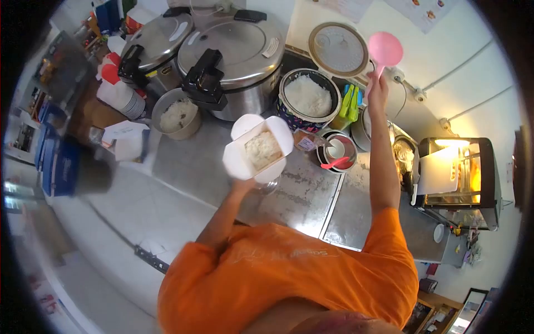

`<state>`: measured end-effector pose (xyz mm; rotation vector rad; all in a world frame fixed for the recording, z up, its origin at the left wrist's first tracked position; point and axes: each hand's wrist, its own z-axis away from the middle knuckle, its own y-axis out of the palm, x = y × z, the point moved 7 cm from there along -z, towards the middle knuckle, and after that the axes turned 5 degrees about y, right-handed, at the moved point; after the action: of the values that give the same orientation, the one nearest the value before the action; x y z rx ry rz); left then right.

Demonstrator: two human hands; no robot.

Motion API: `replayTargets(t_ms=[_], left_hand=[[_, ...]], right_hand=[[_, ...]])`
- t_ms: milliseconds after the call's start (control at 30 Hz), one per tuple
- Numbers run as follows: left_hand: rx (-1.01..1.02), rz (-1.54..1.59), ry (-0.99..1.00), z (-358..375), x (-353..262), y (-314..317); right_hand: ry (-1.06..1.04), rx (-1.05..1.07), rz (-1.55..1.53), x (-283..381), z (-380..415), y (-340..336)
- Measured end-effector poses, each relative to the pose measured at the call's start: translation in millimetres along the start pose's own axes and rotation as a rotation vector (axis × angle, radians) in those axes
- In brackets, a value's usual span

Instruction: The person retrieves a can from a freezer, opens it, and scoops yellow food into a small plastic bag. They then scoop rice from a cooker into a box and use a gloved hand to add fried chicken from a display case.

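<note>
My left hand holds an open white takeaway box from below, its flaps folded outward and rice inside. Raised at the right, my right hand is closed round the handle of a pink ladle. Between my hands stands an open pot of white rice, with its round lid tilted up behind it. Left of that pot is a large steel cooker with its lid closed. A bowl of rice sits on the counter farther left.
On the steel counter are bowls with a red spoon and a green-handled utensil holder. A lit glass warmer stands right. Stacked cups, another box and a second cooker are left.
</note>
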<state>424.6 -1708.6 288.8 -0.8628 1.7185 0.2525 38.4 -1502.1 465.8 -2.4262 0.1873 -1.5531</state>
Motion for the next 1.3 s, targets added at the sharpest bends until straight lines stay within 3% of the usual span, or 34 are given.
replayTargets(t_ms=[167, 233, 333, 367, 433, 533, 567, 600, 633, 700, 733, 800, 833, 867, 900, 933, 1000, 1067, 1133, 1167, 1233, 1300], left_hand=[[-0.158, 0.013, -0.098, 42.5, 0.2, -64.8], [-0.214, 0.026, -0.152, 63.2, 1.2, -86.5], [-0.285, 0.053, -0.243, 103.3, 1.0, -116.4], [-0.310, 0.065, -0.270, 115.1, 1.6, -126.9], [-0.356, 0.094, -0.341, 127.9, 3.2, -135.1], [-0.416, 0.132, -0.448, 130.9, 8.4, -148.0], [-0.433, 0.143, -0.483, 139.2, 7.2, -150.8], [-0.414, 0.054, -0.349, 122.3, -13.3, -151.4], [-0.406, 0.049, -0.357, 116.2, -7.1, -151.7], [-0.365, -0.031, -0.300, 112.4, 14.9, -151.9], [-0.341, -0.072, -0.276, 116.0, 28.4, -151.8], [-0.300, -0.141, -0.207, 114.7, 50.7, -151.6], [-0.278, -0.172, -0.167, 111.9, 54.2, -153.0], [-0.267, -0.170, -0.169, 108.3, 55.3, -151.0], [-0.263, 0.035, -0.217, 104.9, 61.7, -143.5], [-0.256, 0.240, -0.267, 103.2, 67.5, -138.4], [-0.242, 0.148, -0.203, 109.9, 96.1, -139.8], [-0.228, 0.059, -0.132, 106.7, 98.8, -142.8], [-0.173, 0.023, -0.117, 99.8, 79.6, -141.6], [-0.153, 0.034, -0.111, 100.9, 83.8, -143.5], [-0.103, -0.063, -0.058, 98.0, 94.4, -147.9], [0.030, 0.036, 0.018, 87.6, 91.2, -148.1]], right_hand=[[0.075, -0.137, 0.036, -66.7, -145.5, 20.2], [0.273, -0.051, -0.049, -96.8, -173.5, 34.6], [0.159, -0.117, 0.203, -120.1, -206.9, 28.7], [0.161, -0.109, 0.201, -106.3, -191.2, 33.2], [0.327, 0.094, -0.176, -72.1, -133.2, 48.7], [-0.064, 0.395, 0.288, -124.2, -109.7, 90.4], [-0.021, 0.473, 0.404, -78.3, -56.1, 96.7], [-0.147, 0.476, 0.352, -104.8, -44.5, 117.6], [-0.134, 0.478, 0.353, -115.5, -33.3, 125.9], [-0.515, 0.428, 0.480, -102.0, 13.9, 146.5], [-0.493, 0.439, 0.483, -94.8, 33.2, 147.4], [-0.286, 0.541, 0.869, -69.6, 55.3, 146.9], [-0.276, 0.542, 0.873, -60.8, 69.6, 144.8], [-0.450, 0.318, 0.988, -37.5, 83.0, 134.9], [-0.623, 0.083, 1.094, -13.2, 100.2, 125.8], [-0.622, 0.014, 0.982, 16.4, 120.0, 116.3], [-0.455, 0.132, 0.815, 29.8, 163.7, 105.0], [-0.063, 0.443, 0.591, 0.6, 228.1, 109.2], [0.162, 0.551, 0.751, -50.0, 301.7, 118.8], [0.079, 0.486, 0.835, -91.1, 341.7, 122.7], [0.720, 0.642, 0.274, -160.2, 405.6, 133.4], [0.587, 0.672, 0.258, -214.6, 441.5, 144.5]])
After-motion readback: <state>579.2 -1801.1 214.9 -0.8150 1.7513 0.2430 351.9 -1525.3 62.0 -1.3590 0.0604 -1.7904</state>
